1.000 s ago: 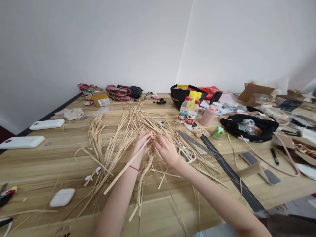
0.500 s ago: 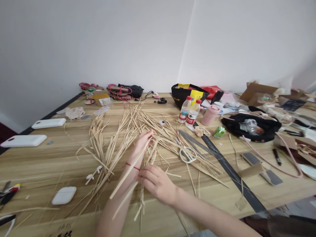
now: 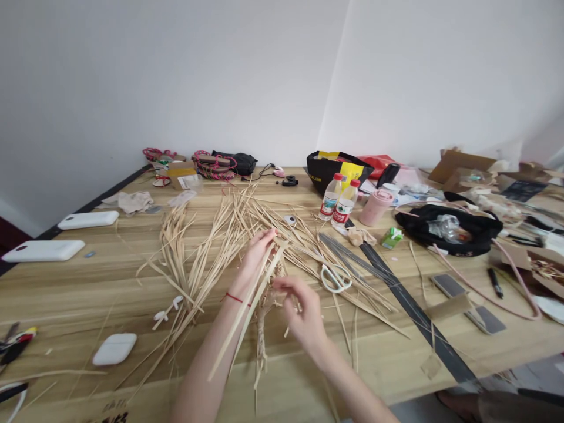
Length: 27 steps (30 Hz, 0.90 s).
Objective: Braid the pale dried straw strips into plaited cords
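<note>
My left hand (image 3: 258, 249) is closed on the upper end of a straw braid (image 3: 261, 338), which hangs down over the table. Long loose straw strips (image 3: 238, 320) fan out from that grip across my left forearm. Beside the braid, just below the left fingers, my right hand (image 3: 304, 308) has its fingers bent, the tips together at a straw strip on the braid's right side. The exact pinch is partly blurred. Loose straw (image 3: 220, 235) lies spread behind and left of the hands. White-handled scissors (image 3: 335, 278) rest to the right among more strips.
Two water bottles (image 3: 346, 205), a pink cup (image 3: 376, 207) and a black pouch (image 3: 449, 229) stand at the right. A dark strip (image 3: 405, 299) crosses the tabletop. On the left are a white earphone case (image 3: 115, 349) and two white power banks (image 3: 44, 251).
My right hand has moved up and right from the lower braid, its fingers turned toward the upper part. The braid hangs straighter, and the loose strips have shifted right. My left hand keeps its grip.
</note>
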Available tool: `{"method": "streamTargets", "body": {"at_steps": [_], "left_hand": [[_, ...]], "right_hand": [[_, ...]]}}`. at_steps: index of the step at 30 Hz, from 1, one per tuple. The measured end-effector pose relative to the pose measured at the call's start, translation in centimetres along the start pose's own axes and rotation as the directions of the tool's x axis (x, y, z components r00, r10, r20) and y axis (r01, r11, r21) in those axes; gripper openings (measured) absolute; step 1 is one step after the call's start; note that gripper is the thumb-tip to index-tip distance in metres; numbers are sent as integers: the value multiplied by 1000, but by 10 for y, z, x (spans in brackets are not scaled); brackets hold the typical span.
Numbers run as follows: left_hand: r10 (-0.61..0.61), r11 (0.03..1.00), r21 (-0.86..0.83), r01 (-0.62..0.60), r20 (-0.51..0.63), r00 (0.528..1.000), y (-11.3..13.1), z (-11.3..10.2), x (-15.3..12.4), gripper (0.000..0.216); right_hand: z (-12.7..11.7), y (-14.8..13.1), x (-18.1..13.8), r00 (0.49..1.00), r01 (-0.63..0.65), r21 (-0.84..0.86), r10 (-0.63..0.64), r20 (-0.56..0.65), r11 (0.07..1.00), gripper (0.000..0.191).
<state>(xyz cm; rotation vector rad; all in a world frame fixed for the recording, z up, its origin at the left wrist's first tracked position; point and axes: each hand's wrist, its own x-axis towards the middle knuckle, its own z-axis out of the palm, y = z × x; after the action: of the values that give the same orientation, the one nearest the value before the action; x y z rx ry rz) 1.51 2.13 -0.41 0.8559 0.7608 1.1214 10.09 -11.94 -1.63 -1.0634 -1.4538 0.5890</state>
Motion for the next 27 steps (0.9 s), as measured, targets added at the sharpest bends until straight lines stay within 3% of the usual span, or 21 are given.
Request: {"method": "streamTargets", "body": {"at_steps": [3,7,14,21,24,27], "left_hand": [[62,998,2,-62,-3,998,1,7,-3,30],[201,977,82,-197,-44,979,2,15,-6,32],[305,942,164,-292,-57,951,12,23,-14,29],[369,915,203,-348,-77,926,15,20,-12,27],[359,921,192,-339,-76,930,15,19,-11,28],[347,927,174,-331,-67,936,14,21,-13,29]], "right_hand": [[0,8,26,921,-246,269,312,-236,931,23],[6,10,52,821,-320,488,495,-285,812,32],[6,2,59,786,-322,596,559,-265,735,32],[9,-11,56,781,-374,735,620,-80,566,38],[12,-12,56,777,-411,714,627,-50,566,38],[12,-8,56,793,-386,671,600,-109,633,38]]}}
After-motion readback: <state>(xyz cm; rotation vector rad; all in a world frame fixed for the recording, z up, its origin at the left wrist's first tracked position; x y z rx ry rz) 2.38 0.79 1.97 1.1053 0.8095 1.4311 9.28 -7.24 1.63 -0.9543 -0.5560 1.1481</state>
